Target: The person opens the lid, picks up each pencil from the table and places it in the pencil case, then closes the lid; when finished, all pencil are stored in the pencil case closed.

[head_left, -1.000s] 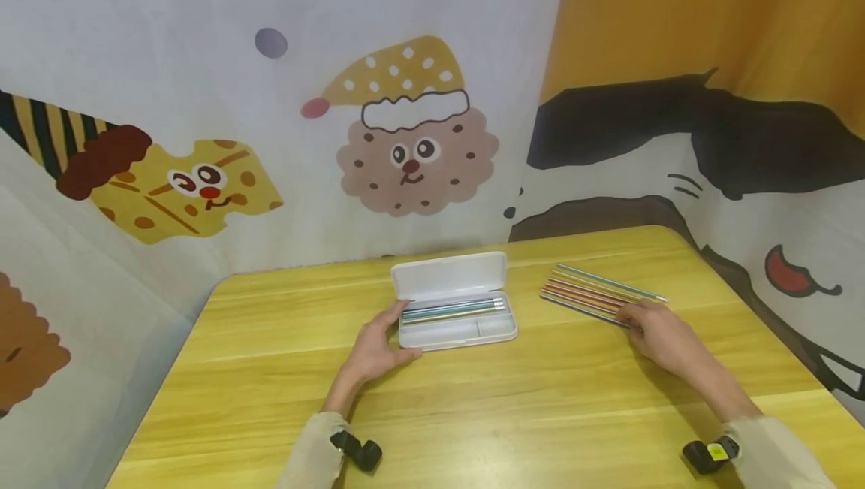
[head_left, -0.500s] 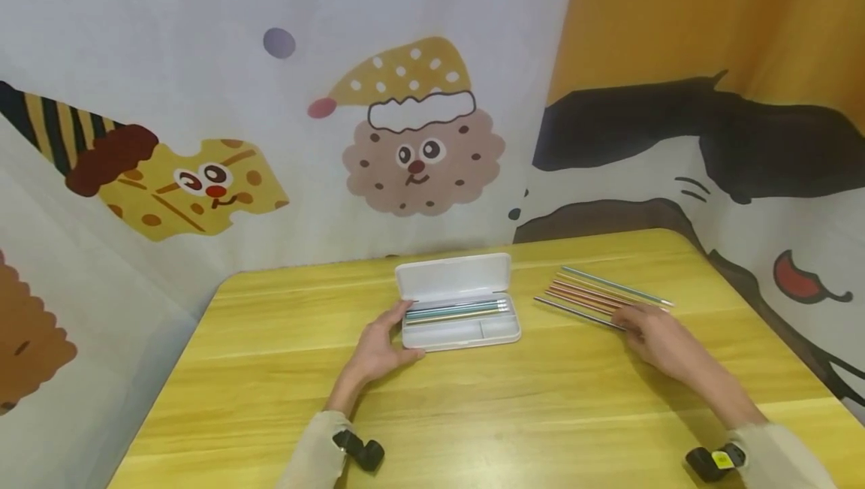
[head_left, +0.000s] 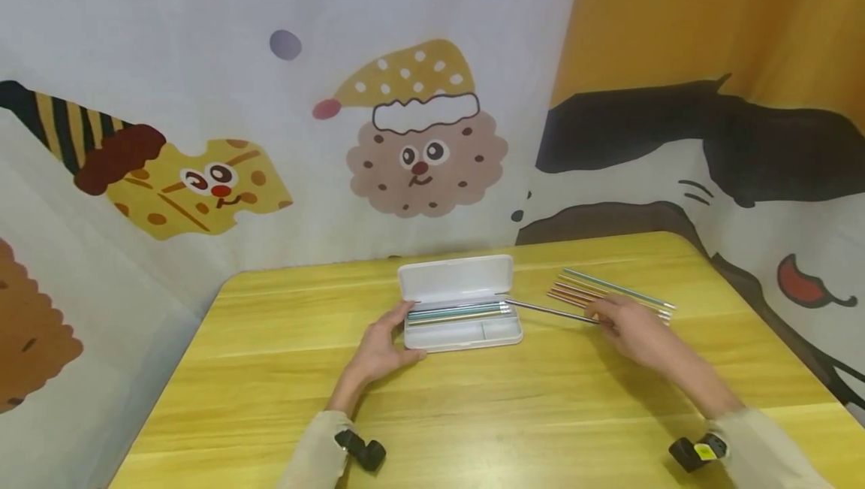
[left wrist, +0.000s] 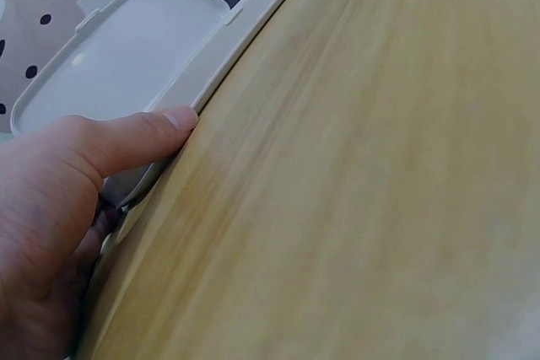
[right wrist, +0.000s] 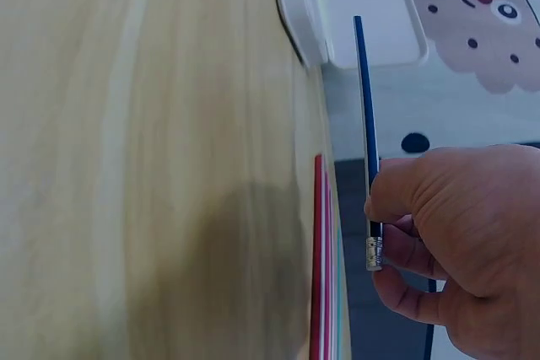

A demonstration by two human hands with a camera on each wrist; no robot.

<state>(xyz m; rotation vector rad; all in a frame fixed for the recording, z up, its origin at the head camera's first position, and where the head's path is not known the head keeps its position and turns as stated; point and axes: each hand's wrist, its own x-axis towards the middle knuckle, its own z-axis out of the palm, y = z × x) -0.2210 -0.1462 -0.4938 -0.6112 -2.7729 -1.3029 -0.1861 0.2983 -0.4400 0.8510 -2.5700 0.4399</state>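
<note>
Part-way, I'd judge — stored pencils (head_left: 456,315) lie in the case (head_left: 442,338), lid up, left of the R hand (head_left: 631,330); loose pencils (head_left: 618,288) lie just beyond its grip, partly hidden, so no exact count of what's left. And one more, the dark pencil (head_left: 553,312), looks off the table (head_left: 486,406)! R thumb & fingers pinch it nr the silver end, w/ the other end pointing left at the case — can't tell if it touches. R forearm slants in from lower right. L hand (head_left: 376,350) grips the case's left end, thumb on front edge, fingers at the back.
</note>
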